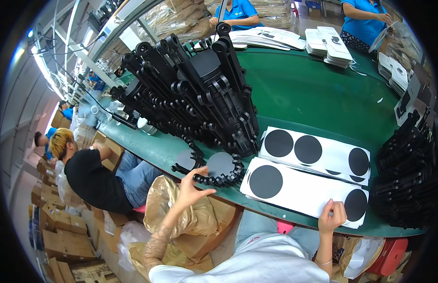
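Note:
My left hand (191,187) has thumb and fingers spread apart, the fingertips at the edge of a black bracket (228,175) with a round grey plate and a toothed rim. Beside it on the table lies a similar round part (186,159). My right hand (332,215) is curled, thumb and fingertips together, over the near white sheet (304,193) of black round stickers. Whatever sits between those fingertips is hidden. That sheet carries a black disc (266,181) at its left end and another black disc (356,205) close to my right hand.
Tall stacks of black brackets (205,94) rise at the left. A second pile of sticker sheets (308,148) lies behind the near one. More black parts (403,174) stand at the right. Across the green table (304,89) two people in blue handle printed cardboard pieces (327,45).

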### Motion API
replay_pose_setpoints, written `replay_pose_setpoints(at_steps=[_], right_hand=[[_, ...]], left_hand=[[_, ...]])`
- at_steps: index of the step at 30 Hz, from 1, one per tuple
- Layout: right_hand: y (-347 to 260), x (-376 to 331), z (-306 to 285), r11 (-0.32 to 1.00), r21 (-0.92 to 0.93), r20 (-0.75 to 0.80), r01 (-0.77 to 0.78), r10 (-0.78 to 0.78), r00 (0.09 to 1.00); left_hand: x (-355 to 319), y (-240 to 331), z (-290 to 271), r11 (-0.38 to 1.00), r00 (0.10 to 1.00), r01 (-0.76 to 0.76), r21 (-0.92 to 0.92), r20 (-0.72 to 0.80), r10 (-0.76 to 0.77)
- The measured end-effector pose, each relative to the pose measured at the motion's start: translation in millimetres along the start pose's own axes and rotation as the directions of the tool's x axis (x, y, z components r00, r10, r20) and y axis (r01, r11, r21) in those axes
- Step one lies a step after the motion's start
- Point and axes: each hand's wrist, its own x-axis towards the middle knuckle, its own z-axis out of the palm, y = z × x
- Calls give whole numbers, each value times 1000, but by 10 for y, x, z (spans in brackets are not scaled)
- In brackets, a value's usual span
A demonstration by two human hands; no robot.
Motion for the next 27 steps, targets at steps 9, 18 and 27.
replay_pose_setpoints(at_steps=[9,18,27], right_hand=[[5,-4,3,1000,-12,2,13,-13,1000],[-10,28,22,999,-2,4,44,-44,999],[-8,22,6,1000,-4,-2,-1,1,1000]], left_hand=[[8,158,996,985,932,47,-168,-348,-104],[30,265,1195,886,862,31,-463,-437,-258],[-98,321,923,981,579,107,-163,-791,-195]])
